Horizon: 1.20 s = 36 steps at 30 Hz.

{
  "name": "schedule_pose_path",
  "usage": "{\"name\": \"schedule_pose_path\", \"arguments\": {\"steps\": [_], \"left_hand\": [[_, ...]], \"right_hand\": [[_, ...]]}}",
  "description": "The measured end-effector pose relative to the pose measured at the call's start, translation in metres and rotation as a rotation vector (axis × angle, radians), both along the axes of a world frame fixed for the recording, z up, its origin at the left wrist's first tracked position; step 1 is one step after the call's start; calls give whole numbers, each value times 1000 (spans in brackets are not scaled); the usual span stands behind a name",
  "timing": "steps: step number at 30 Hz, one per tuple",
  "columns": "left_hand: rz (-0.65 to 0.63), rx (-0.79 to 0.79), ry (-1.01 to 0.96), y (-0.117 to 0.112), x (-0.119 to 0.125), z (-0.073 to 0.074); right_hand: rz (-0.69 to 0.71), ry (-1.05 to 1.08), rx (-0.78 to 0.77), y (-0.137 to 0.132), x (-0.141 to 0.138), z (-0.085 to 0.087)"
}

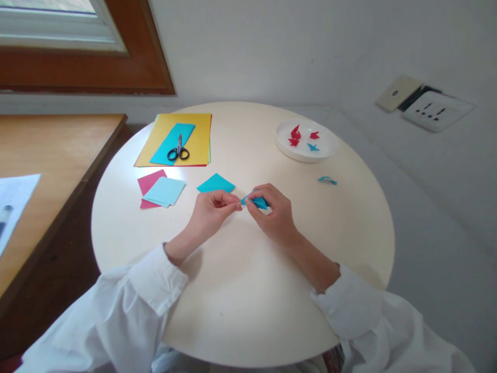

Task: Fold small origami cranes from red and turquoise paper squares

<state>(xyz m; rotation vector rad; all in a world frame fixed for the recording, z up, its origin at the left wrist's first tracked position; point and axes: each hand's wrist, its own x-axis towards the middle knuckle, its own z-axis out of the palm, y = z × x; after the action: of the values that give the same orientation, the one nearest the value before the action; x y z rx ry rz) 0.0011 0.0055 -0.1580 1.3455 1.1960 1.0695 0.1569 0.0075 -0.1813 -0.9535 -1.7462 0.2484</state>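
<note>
Between my two hands, above the middle of the table, is a small folded piece of blue paper (261, 202). My right hand (274, 211) grips its wider part between thumb and fingers. The thumb and forefinger of my left hand (214, 210) pinch its narrow left tip. Part of the folds is covered by my right fingers. Just beyond my left hand lies a flat blue sheet of paper (216, 183), its near edge hidden behind the hand.
Scissors (178, 149) rest on a blue strip over yellow paper (202, 129). Light blue squares (165, 190) overlap pink ones (151, 180). At the back right, a white dish (285, 149) holds several red and blue folded pieces. A twisted blue scrap (327, 180) lies nearer. A wooden desk (58, 140) stands left.
</note>
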Motion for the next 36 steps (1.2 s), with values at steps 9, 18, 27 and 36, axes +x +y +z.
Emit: {"name": "schedule_pose_path", "arguments": {"steps": [9, 18, 27, 36], "left_hand": [[14, -29, -21, 0, 1, 0], [0, -133, -282, 2, 2, -8], [12, -117, -261, 1, 2, -5], [3, -160, -352, 0, 3, -4]], "right_hand": [[-11, -2, -8, 1, 0, 1], [-5, -35, 26, 2, 2, 1], [14, -40, 26, 2, 1, 1], [-27, -41, 13, 2, 3, 1]]}}
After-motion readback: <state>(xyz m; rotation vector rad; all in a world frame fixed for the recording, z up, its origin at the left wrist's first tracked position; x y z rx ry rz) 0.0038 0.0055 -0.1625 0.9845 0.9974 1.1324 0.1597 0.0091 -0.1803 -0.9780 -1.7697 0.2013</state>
